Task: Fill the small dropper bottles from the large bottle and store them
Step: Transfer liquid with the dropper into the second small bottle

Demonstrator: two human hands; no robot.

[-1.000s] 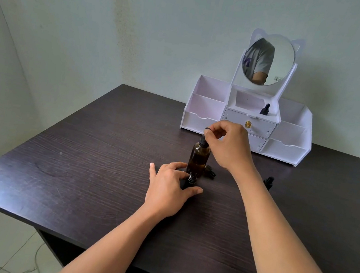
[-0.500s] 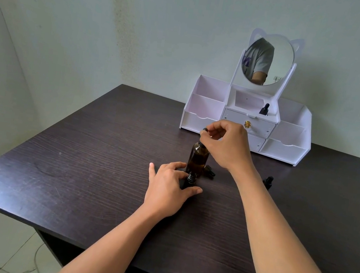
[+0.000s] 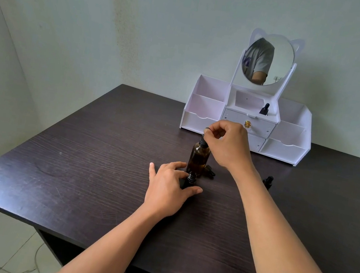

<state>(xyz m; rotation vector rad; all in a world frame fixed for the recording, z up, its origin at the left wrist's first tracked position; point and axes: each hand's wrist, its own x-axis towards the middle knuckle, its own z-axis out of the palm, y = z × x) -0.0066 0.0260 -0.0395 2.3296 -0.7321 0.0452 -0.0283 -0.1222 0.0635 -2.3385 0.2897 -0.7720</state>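
A pale wall backs a dark wood-grain surface, with a white organizer and its cat-eared mirror at about 1 o'clock from the hands. One small capped dropper bottle already stands in the organizer's top middle compartment. The large amber bottle stands upright at centre. The right hand has its grip pinched on the dropper top at the bottle's neck; against half a second and a second ago the pinch has barely moved, sitting at most slightly lower, so the dropper seems to be seated in the neck, probably drawing liquid. The left hand has stayed put, thumb and fingers clasped round the open small bottle, which stands touching the big bottle's base at its 6 o'clock. A loose cap lies just beside at 3 o'clock, and another small capped bottle stands further right. By my reading this small bottle still awaits filling, capping and storing.
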